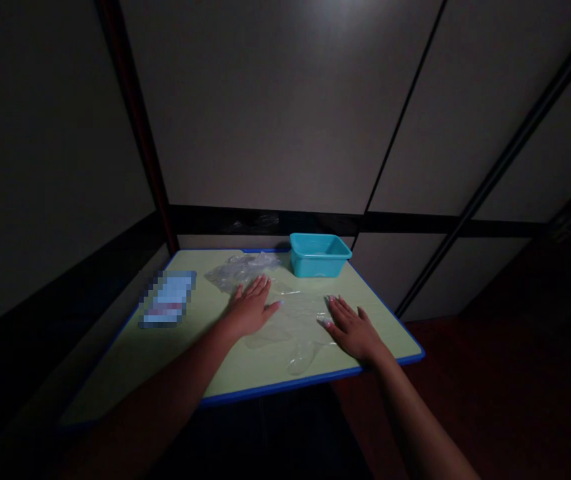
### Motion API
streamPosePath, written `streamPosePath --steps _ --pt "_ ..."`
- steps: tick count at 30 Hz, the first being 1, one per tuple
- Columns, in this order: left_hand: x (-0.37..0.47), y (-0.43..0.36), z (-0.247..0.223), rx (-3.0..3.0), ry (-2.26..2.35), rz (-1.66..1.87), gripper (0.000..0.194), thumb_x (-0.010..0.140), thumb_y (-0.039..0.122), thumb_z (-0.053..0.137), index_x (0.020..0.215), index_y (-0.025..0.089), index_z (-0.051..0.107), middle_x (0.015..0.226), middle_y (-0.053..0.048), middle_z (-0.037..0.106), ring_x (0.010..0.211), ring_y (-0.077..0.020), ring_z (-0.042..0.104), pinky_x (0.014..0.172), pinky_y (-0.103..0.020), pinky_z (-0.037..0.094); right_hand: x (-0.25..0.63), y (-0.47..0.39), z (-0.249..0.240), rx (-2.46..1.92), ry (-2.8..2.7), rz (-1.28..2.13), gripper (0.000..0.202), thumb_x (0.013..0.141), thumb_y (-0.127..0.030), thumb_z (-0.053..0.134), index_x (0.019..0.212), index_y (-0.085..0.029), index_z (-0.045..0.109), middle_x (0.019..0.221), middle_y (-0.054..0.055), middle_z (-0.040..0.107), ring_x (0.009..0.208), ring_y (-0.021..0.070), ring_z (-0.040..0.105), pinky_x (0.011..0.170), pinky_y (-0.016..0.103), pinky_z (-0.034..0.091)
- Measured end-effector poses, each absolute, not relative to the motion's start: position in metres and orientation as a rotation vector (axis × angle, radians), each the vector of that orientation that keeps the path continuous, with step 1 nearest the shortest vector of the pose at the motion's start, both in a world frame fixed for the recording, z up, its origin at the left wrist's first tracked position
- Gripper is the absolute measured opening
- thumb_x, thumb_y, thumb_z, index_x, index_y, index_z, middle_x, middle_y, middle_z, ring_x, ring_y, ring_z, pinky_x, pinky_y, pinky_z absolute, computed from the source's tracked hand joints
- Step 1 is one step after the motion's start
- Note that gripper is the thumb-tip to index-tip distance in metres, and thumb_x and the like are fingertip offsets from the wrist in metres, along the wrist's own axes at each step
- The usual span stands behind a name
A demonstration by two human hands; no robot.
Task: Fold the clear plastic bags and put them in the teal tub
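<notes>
A clear plastic bag (290, 327) lies spread out on the pale table, with a handle-like loop toward the front edge. My left hand (252, 308) rests flat on its left side, fingers stretched out and pointing away from me. On the right side, my right hand (354, 328) lies palm down with its fingers extended over the bag's edge. Neither hand grips anything. Just beyond my left hand is a crumpled heap of clear plastic bags (240, 269); how many it holds I cannot tell.
A turquoise plastic basket (319, 265) stands at the back right of the table (245, 380), which has a blue edge. At the left lies a blurred-out flat bluish item (169, 299). Large panels (275, 120) rise directly behind the table.
</notes>
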State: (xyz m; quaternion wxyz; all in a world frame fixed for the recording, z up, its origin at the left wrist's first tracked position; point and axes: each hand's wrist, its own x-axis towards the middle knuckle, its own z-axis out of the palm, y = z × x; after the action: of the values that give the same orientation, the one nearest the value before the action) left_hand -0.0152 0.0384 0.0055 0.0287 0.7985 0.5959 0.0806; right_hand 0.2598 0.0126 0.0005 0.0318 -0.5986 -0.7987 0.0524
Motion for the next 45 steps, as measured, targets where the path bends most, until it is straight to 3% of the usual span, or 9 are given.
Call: streamPosePath --steps 9,14,20,28,37,45 --pt "-0.005 0.023 0.004 2.665 1.428 0.175 0.076 0.087 0.063 0.027 0.147 0.02 0.01 0.152 -0.006 0.004 0.14 -0.0234 0.003 0.11 -0.05 0.0 0.264 0.013 -0.006 -1.819 -2.338 0.149 0.066 0.091 -0.053 0.023 0.146 -0.019 0.013 0.151 0.005 0.016 0.14 0.0195 0.009 0.11 0.05 0.014" --pt "-0.003 0.024 -0.003 2.587 1.473 0.081 0.081 0.085 0.066 0.028 0.147 0.017 0.009 0.152 -0.009 0.004 0.14 -0.0262 0.002 0.108 -0.055 0.004 0.264 0.013 -0.007 -1.824 -2.302 0.13 0.066 0.091 -0.054 0.024 0.146 -0.019 0.013 0.151 0.004 0.016 0.14 0.019 0.009 0.11 0.05 0.013" --pt "-0.006 0.021 0.001 2.516 1.544 0.024 0.085 0.081 0.072 0.026 0.147 0.022 0.007 0.151 -0.01 0.0 0.139 -0.0293 -0.001 0.106 -0.059 0.006 0.263 0.012 -0.004 -1.823 -2.37 0.145 0.069 0.089 -0.059 0.024 0.145 -0.019 0.018 0.15 0.005 0.02 0.14 0.0208 0.009 0.109 0.053 0.012" --pt "-0.012 0.021 0.005 2.426 1.652 -0.034 0.096 0.073 0.082 0.024 0.146 0.024 0.003 0.15 -0.014 -0.005 0.139 -0.0293 -0.004 0.104 -0.061 0.004 0.263 0.014 -0.006 -1.851 -2.408 0.13 0.073 0.088 -0.061 0.021 0.146 -0.018 0.011 0.151 0.006 0.017 0.14 0.0214 0.006 0.109 0.052 0.011" --pt "0.0 0.016 0.011 2.49 1.761 0.075 0.079 0.083 0.071 0.02 0.146 0.024 0.013 0.151 -0.016 0.002 0.139 -0.0288 -0.003 0.103 -0.062 0.001 0.261 0.013 -0.003 -1.843 -2.413 0.156 0.079 0.086 -0.066 0.02 0.146 -0.017 0.009 0.152 0.008 0.013 0.14 0.0217 0.005 0.109 0.052 0.01" --pt "0.069 0.001 0.028 2.617 1.259 0.036 0.081 0.085 0.069 0.012 0.146 0.016 0.014 0.151 -0.012 0.005 0.14 -0.0226 0.001 0.108 -0.054 0.006 0.261 0.014 -0.003 -1.844 -2.404 0.182 0.08 0.086 -0.061 0.028 0.146 -0.013 0.006 0.152 0.01 0.012 0.14 0.021 0.008 0.109 0.05 0.008"
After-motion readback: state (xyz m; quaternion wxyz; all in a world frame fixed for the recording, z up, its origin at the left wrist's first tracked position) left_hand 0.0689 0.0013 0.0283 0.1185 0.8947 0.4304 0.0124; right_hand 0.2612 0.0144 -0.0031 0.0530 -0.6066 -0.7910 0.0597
